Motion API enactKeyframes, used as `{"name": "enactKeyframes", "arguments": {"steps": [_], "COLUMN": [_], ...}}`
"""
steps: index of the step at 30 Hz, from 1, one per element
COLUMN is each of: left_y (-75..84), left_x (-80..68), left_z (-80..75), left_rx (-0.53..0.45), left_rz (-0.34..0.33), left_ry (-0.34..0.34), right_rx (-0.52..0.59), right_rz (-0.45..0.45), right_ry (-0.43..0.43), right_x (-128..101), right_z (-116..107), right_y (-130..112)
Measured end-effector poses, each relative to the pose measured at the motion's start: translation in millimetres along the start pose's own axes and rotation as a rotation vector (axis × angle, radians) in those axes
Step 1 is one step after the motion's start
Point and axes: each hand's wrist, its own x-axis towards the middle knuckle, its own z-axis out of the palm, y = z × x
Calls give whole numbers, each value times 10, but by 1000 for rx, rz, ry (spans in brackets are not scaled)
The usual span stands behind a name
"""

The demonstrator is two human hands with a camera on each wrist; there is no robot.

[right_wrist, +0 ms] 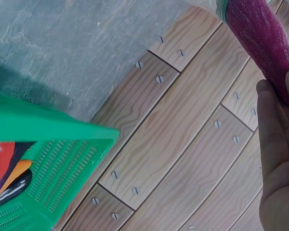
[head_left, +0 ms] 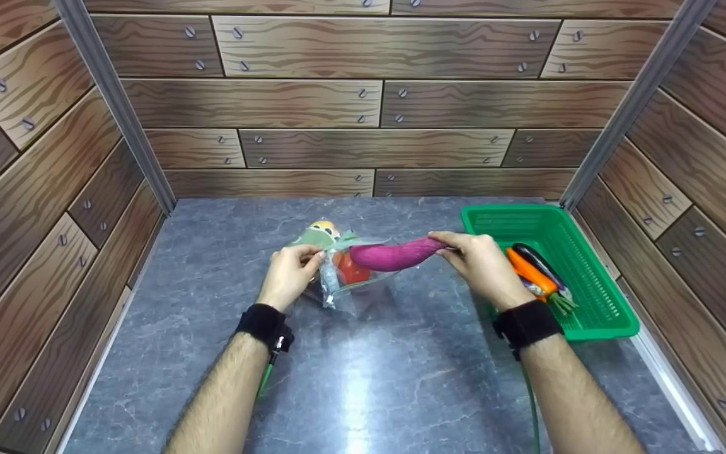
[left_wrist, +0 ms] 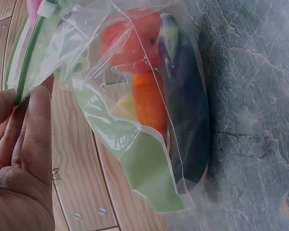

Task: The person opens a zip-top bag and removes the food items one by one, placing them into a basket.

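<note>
Left of the middle of the bench (head_left: 212, 252), the left hand (head_left: 290, 271) pinches the green-edged mouth of a zip bag (left_wrist: 135, 163); the left wrist view alone plainly shows a carrot (left_wrist: 149, 101) and dark eggplant (left_wrist: 187, 106) inside, beneath a tomato (left_wrist: 130, 43). A purple sweet potato (head_left: 394, 254) reaches across to that mouth, its far end seemingly just inside, so bagging looks under way; the next move calls for keeping the mouth wide while feeding it in. The right hand's (head_left: 486, 265) fingers pinch its near end. By the bench's right edge, the green basket (head_left: 590, 333) holds a red item (right_wrist: 0, 161), clear only from the right wrist.
</note>
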Motion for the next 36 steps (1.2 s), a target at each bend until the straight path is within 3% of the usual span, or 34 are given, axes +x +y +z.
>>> {"name": "enactKeyframes", "arguments": {"steps": [10,20,29,36], "left_y": [0,6,-18,-17], "left_x": [11,7,18,9], "left_z": [-17,-23,-19,-15], "left_rx": [31,39,12,11], "left_rz": [16,27,22,19], "left_ry": [12,13,15,11], "right_rx": [-27,5,29,8], "right_rz": [16,57,37,94], "right_ry": [38,23,143,211], "right_x": [-39,-96,-111,-150], "right_z": [-193,-357,-524,-646], "right_y": [55,132,213,279]}}
